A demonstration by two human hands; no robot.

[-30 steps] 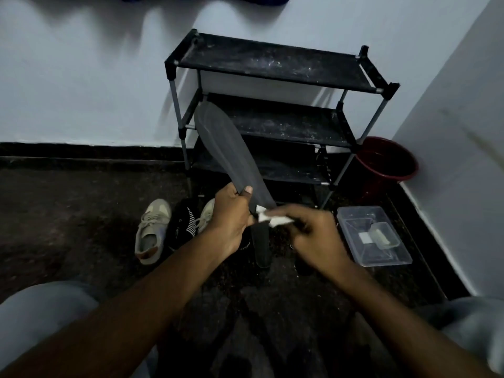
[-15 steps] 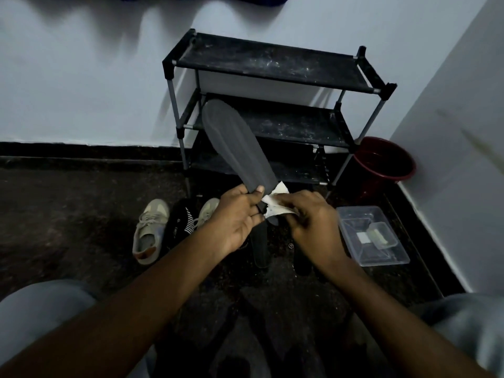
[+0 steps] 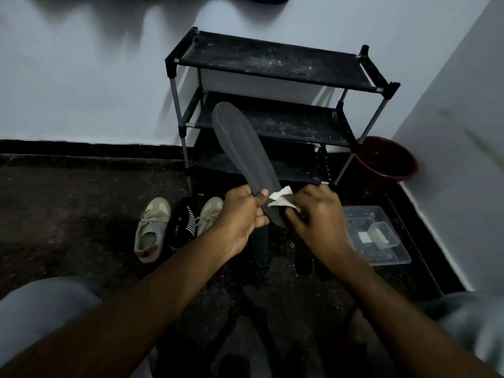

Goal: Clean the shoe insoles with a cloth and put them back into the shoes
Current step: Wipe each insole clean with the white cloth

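Note:
A long dark grey insole [image 3: 240,148] stands tilted up and to the left in front of me. My left hand [image 3: 241,216] grips it near its lower end, thumb on its face. My right hand [image 3: 316,216] pinches a small white cloth [image 3: 281,199] against the insole's lower right edge. Two beige sneakers [image 3: 151,230] [image 3: 210,214] lie on the dark floor to the left, with a black shoe [image 3: 181,225] between them. Another dark insole [image 3: 261,248] lies flat on the floor below my hands, partly hidden.
A black three-tier shoe rack [image 3: 275,61] stands against the white wall behind the insole. A dark red bucket [image 3: 386,162] sits in the right corner. A clear plastic tray [image 3: 377,236] lies on the floor at right. My knees frame the bottom corners.
The insole's top has swung a little to the right. My right hand with the cloth has moved up along the insole's lower edge, closer to my left hand.

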